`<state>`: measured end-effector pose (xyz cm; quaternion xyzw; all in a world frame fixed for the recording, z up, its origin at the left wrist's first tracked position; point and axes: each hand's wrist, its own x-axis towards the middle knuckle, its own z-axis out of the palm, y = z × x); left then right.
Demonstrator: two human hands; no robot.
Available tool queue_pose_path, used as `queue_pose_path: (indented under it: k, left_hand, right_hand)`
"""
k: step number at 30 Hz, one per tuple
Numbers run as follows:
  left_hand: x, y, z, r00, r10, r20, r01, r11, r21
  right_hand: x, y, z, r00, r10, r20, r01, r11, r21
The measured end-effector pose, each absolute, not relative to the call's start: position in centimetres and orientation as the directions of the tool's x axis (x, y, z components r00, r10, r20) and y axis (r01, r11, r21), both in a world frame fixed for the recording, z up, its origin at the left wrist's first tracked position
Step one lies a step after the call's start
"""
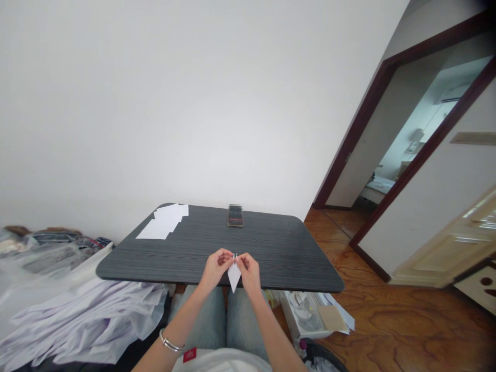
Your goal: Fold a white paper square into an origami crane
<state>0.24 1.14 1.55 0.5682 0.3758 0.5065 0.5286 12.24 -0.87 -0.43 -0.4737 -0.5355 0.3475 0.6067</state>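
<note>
Head view: left hand and right hand each pinch one side of the folded paper near its top; it points downward at the near edge of the table, above the jeans. Judged risks: uneven outward pull could tear it or skew the folds — both grips sit close together. Slackened pinches could drop it off the table.

Worktop: dark grey, fine linear streaks. Folded paper: white. Paper sheets: white. Jeans: light blue. Bracelet: silver. Door frame: dark reddish brown. Floor: brown, wood grain.
</note>
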Motion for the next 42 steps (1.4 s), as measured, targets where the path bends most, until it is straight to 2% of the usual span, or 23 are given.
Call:
queue_pose_path:
  k: [16,18,21,23,25,33,38,42]
  left_hand:
    - [-0.2,0.8,2.3,0.276,0.945,0.176,-0.151,-0.138,0.979]
    - [-0.2,0.7,2.5,0.237,0.953,0.189,-0.162,-0.154,0.975]
    - [-0.2,0.6,2.9,0.131,0.963,0.234,-0.193,-0.206,0.959]
    - [-0.3,0.5,3.2,0.073,0.963,0.261,-0.22,-0.239,0.946]
    - [-0.4,0.4,3.5,0.065,0.958,0.278,-0.234,-0.257,0.938]
    - [-2.4,0.6,4.6,0.366,0.89,0.273,-0.166,-0.226,0.96]
    - [-3.1,0.6,5.3,0.424,0.872,0.245,-0.109,-0.219,0.97]
    - [-3.3,0.1,6.1,0.443,0.868,0.223,-0.132,-0.183,0.974]
  right_hand:
    - [12.3,-1.1,-0.2,0.179,0.941,0.288,-0.096,0.308,-0.946]
    - [12.3,-1.2,-0.1,0.145,0.959,0.242,-0.168,0.265,-0.95]
    - [12.4,-1.6,0.3,0.001,0.992,0.123,-0.291,0.118,-0.949]
    - [12.5,-2.1,0.8,-0.11,0.992,0.06,-0.304,0.024,-0.952]
    - [12.6,-2.4,1.2,-0.139,0.99,0.022,-0.292,-0.02,-0.956]
    - [13.5,-3.0,2.8,-0.052,0.998,0.033,-0.328,0.014,-0.945]
    - [13.6,-3.3,3.4,-0.034,0.999,-0.007,-0.315,-0.017,-0.949]
    - [13.6,-3.4,3.5,-0.033,0.999,0.012,-0.305,0.002,-0.952]
